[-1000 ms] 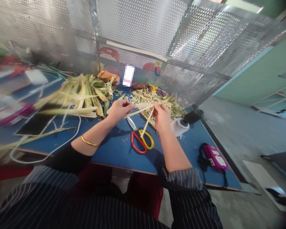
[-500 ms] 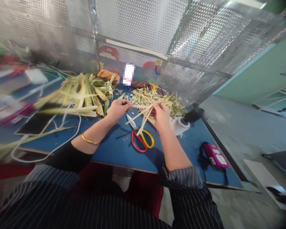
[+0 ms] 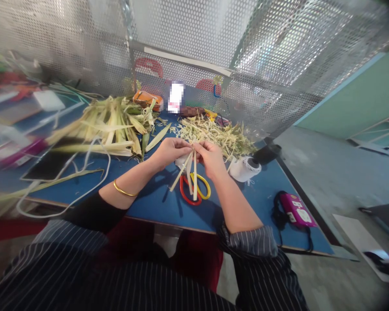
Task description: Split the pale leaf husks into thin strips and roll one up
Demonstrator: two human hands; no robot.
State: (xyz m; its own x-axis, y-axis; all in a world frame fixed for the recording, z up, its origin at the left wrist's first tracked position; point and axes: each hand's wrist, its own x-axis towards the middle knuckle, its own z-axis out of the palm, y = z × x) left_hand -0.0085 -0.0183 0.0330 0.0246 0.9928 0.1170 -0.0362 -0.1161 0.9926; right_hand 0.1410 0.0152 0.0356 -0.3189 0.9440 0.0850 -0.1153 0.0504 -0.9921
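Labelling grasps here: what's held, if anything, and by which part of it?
Thin, pale, flat plant strips, pinched at their upper ends in the fingertips of the left hand and right hand; lower ends splay downward, free.

Red-and-yellow scissor handles (image 3: 203, 185), blue tabletop (image 3: 152, 198)

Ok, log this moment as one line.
left hand: pinching pale strips | right hand: pinching pale strips | scissors: on table, partly hidden
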